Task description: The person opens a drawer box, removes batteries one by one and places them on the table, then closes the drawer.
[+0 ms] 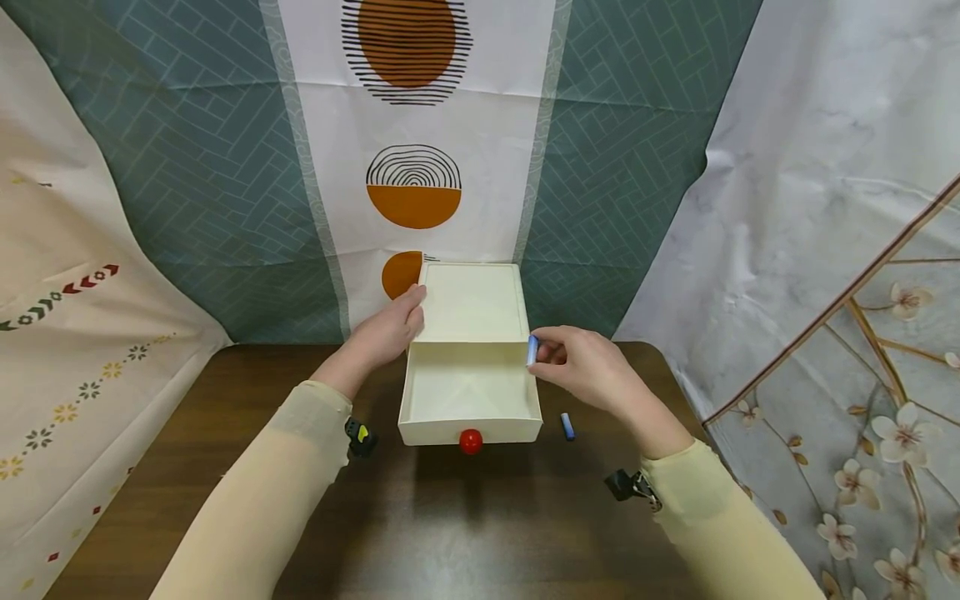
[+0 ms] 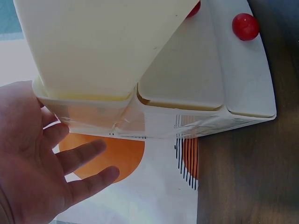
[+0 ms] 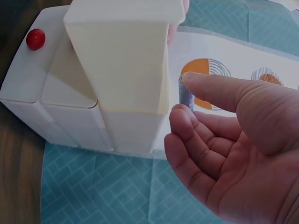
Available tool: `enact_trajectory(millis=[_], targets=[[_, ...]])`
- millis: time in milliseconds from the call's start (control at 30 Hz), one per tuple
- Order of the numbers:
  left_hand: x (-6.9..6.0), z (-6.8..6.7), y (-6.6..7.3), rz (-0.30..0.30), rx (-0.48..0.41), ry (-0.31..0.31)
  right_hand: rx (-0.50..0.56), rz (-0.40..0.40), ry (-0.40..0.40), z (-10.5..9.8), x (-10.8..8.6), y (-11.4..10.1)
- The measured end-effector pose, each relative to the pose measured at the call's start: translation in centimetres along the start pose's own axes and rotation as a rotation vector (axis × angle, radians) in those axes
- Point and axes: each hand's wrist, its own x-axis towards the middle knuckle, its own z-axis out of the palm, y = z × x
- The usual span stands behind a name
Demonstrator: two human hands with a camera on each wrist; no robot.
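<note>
A white drawer cabinet (image 1: 474, 302) stands at the far edge of the table, its top drawer (image 1: 459, 402) pulled out. Nothing shows inside that drawer in the head view. At the cabinet's upper left side is my left hand (image 1: 386, 332); its fingers (image 2: 88, 156) look mostly straight, touching the side near the top corner. My right hand (image 1: 581, 367) pinches a small blue battery (image 1: 532, 350) upright between thumb and fingertips, just right of the drawer. A second blue battery (image 1: 567, 426) lies on the table below that hand.
A red round knob (image 1: 471, 442) sticks out from the drawer front. Lower drawers with red knobs (image 2: 245, 26) appear beneath it in the wrist views. The dark wooden table (image 1: 465, 533) extends toward me. Patterned cloths (image 1: 637, 167) hang behind and on both sides.
</note>
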Motion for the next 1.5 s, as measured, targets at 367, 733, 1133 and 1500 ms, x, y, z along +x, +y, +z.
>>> enact_trajectory(millis=[367, 733, 1133, 1500], targets=[[-0.1, 0.0, 0.0, -0.004, 0.004, -0.001, -0.019, 0.025, 0.011, -0.3, -0.7, 1.9], [0.0, -0.1, 0.0, -0.008, -0.010, -0.006, -0.033, 0.059, -0.005, -0.7, -1.4, 3.6], [0.2, 0.0, -0.1, 0.000, -0.014, -0.008, -0.068, 0.088, -0.015, -0.4, -1.7, 5.6], [0.0, 0.0, 0.0, -0.002, -0.021, -0.001, -0.080, 0.087, -0.002, 0.2, -1.9, 6.8]])
